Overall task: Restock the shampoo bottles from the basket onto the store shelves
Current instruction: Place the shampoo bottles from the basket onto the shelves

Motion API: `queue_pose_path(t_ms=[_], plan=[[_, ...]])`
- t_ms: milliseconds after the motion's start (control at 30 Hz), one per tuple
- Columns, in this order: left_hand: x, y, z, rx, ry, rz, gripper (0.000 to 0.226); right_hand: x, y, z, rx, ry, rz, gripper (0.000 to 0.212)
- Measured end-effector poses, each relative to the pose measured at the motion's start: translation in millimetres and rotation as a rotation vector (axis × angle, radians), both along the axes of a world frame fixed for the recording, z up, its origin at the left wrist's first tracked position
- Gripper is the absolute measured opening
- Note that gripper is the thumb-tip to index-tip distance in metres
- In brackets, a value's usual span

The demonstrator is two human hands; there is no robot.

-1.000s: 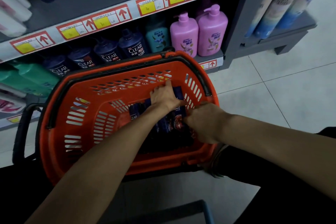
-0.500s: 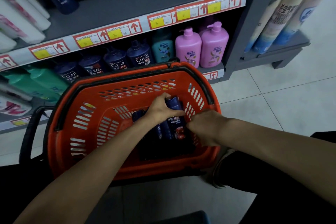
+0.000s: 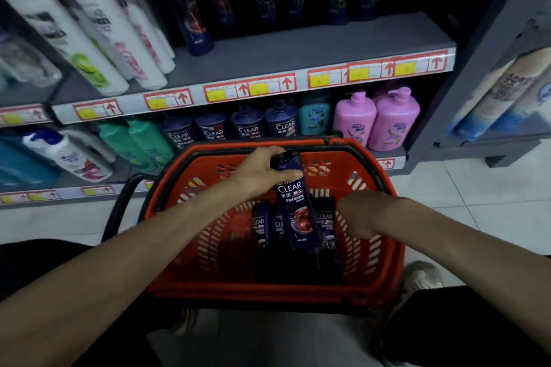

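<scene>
Pick-up seems under way: the left hand [image 3: 262,171] grips a bottle [image 3: 295,202] by its top, half out of the basket [image 3: 208,262]. The right hand [image 3: 356,217] sits inside the basket, grip unclear. Next, it likely needs lifting clear onto the shelf [image 3: 298,50] above the basket.

I see a pale tiled floor [image 3: 477,202] with the orange basket [image 3: 208,262] standing on it, close against the shelving. The upper gray shelf [image 3: 298,48] carries white bottles [image 3: 113,30] at its left and tall dark bottles [image 3: 193,9] along the back. On the lower shelf [image 3: 399,158] stand green bottles [image 3: 140,143], a row of dark blue CLEAR bottles [image 3: 247,128], a teal bottle [image 3: 314,118] and pink pump bottles [image 3: 390,119] at the right end.
</scene>
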State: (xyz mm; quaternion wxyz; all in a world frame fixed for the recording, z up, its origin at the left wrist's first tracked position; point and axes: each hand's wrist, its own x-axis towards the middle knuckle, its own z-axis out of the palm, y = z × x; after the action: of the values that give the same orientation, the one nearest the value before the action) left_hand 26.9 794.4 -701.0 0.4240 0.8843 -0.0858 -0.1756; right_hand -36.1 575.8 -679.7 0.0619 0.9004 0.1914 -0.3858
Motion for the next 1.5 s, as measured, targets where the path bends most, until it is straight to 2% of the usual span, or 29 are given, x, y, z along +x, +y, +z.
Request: queue_pose_path(t_ms=[133, 267, 333, 400, 467, 600, 767, 900, 1000, 1067, 1133, 1333, 1400, 1500], plan=[[-2.1, 30.1, 47.2, -0.012, -0.082, 0.026, 0.034, 14.7, 16.6, 13.8, 0.209, -0.041, -0.135, 0.033], [-22.1, 47.7, 60.2, -0.175, -0.114, 0.174, 0.03, 19.4, 43.3, 20.2, 0.551, -0.054, -0.28, 0.058], [-30.4, 41.4, 58.8, -0.242, -0.11, 0.283, 0.028, 18.7, 54.0, 20.7, 0.65, -0.08, -0.329, 0.06], [-32.6, 33.3, 56.5, -0.283, -0.09, 0.376, 0.025, 17.0, 59.8, 18.9, 0.676, -0.156, -0.366, 0.059], [-30.7, 30.0, 54.5, -0.339, -0.048, 0.475, 0.027, 17.0, 62.7, 12.6, 0.679, -0.236, -0.371, 0.068], [-26.8, 30.4, 55.9, -0.465, 0.103, 0.686, 0.046, 15.1, 70.5, 0.6, 0.668, -0.303, -0.385, 0.086], [-18.4, 25.2, 59.6, -0.504, 0.164, 0.769, 0.053, 9.7, 82.1, -0.2, 0.696, -0.424, -0.443, 0.073], [-17.7, 26.4, 60.7, -0.575, 0.24, 0.779, 0.064, 7.9, 83.6, 4.0, 0.848, -0.3, -0.561, 0.068], [-18.6, 29.8, 58.9, -0.636, 0.263, 0.7, 0.08, 13.1, 81.0, 6.4, 0.947, -0.174, -0.677, 0.061], [-18.8, 31.6, 58.4, -0.67, 0.264, 0.626, 0.082, 16.2, 79.1, 7.6, 1.038, -0.091, -0.787, 0.053], [-19.1, 32.6, 60.8, -0.704, 0.285, 0.58, 0.076, 18.5, 76.0, 9.4, 1.136, 0.001, -0.91, 0.05], [-16.4, 36.2, 65.8, -0.706, 0.283, 0.604, 0.063, 25.8, 70.5, 2.9, 1.457, 0.425, -1.197, 0.067], [-16.9, 38.7, 67.6, -0.695, 0.241, 0.583, 0.054, 27.5, 69.0, 6.0, 1.5, 0.454, -1.208, 0.066], [-20.7, 40.4, 70.1, -0.653, 0.116, 0.518, 0.039, 31.4, 68.7, 14.1, 1.492, 0.364, -1.174, 0.069]])
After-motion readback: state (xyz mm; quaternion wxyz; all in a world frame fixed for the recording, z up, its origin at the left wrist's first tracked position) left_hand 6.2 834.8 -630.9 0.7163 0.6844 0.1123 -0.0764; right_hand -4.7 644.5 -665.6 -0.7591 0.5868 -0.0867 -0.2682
